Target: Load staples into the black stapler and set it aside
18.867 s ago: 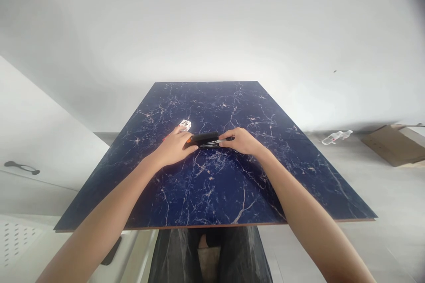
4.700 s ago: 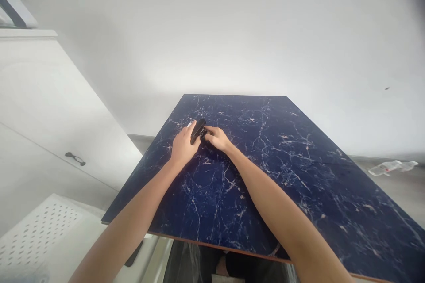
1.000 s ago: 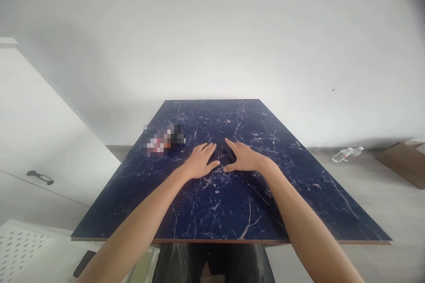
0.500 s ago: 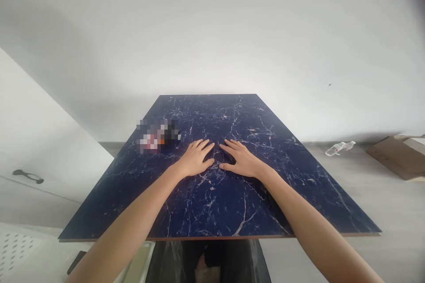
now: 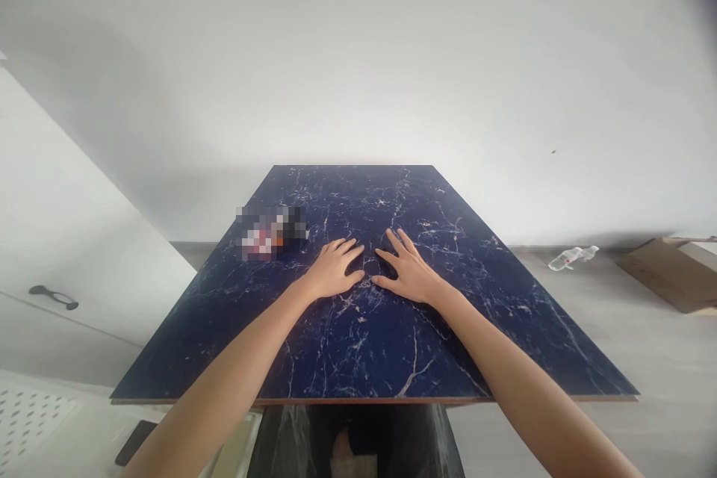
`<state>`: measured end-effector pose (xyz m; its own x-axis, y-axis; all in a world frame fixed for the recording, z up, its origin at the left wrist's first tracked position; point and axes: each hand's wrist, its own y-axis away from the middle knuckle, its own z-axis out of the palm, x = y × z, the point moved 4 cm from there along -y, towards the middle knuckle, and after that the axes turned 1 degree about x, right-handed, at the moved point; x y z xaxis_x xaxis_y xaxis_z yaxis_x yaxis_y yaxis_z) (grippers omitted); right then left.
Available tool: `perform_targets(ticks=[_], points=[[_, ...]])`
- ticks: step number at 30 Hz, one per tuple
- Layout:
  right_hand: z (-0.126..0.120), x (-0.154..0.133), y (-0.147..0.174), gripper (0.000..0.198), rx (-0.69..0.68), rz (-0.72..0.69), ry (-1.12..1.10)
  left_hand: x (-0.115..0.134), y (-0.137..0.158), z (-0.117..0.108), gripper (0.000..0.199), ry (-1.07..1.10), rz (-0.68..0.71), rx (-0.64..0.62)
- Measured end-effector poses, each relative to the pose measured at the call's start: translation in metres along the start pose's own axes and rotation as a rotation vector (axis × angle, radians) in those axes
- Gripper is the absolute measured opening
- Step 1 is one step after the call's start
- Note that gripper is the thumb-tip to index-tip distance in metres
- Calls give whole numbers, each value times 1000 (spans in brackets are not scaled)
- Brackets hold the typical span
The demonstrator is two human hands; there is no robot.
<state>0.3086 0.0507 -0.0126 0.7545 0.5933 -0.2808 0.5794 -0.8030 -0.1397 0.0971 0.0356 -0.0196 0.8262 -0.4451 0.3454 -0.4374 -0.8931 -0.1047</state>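
Note:
Palm down on a dark blue table with white marbled veins, my left hand lies with its fingers apart and nothing in it. Across a narrow gap, my right hand is also over the tabletop, fingers spread and holding nothing. The two thumbs point towards each other without touching. Beyond my left hand, near the table's left edge, is a pixelated object in black, white, red and orange; the blur hides what it is.
A white wall rises behind the table. On the floor to the right lie clear plastic bottles beside a cardboard box. At left stands a white cabinet with a dark handle. A dark flat object sits below the table's front left.
My right hand's fingers have spread wider and reach slightly further forward. My left hand stays nearly in place. The whole view has shifted a little.

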Motion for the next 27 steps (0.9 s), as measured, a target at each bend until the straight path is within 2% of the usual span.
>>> perform_targets(ticks=[3,7,10,13,19,22,24,26,27], points=[[2,-2,-1,89,3,-24,6,2,1,-3,69,-23,-28,14],[6,0,-3,85,-16,-54,29,4,3,-3,77,-16,-39,-42],[8,1,-4,82,3,-84,45,5,3,-2,79,-34,-32,-54],[9,1,-4,77,46,-106,80,6,3,-3,77,-86,-15,-12],[8,1,-2,82,71,-89,45,9,3,0,80,-51,35,-28],[2,-1,-2,75,115,-101,37,14,1,-6,84,-46,97,55],[-2,-3,-1,66,116,-134,26,14,0,-18,76,-76,128,149],[-5,-2,0,61,114,-140,-1,3,2,-41,65,-125,66,336],[-7,-1,0,61,117,-125,-20,-7,6,-56,60,-152,-14,456]])
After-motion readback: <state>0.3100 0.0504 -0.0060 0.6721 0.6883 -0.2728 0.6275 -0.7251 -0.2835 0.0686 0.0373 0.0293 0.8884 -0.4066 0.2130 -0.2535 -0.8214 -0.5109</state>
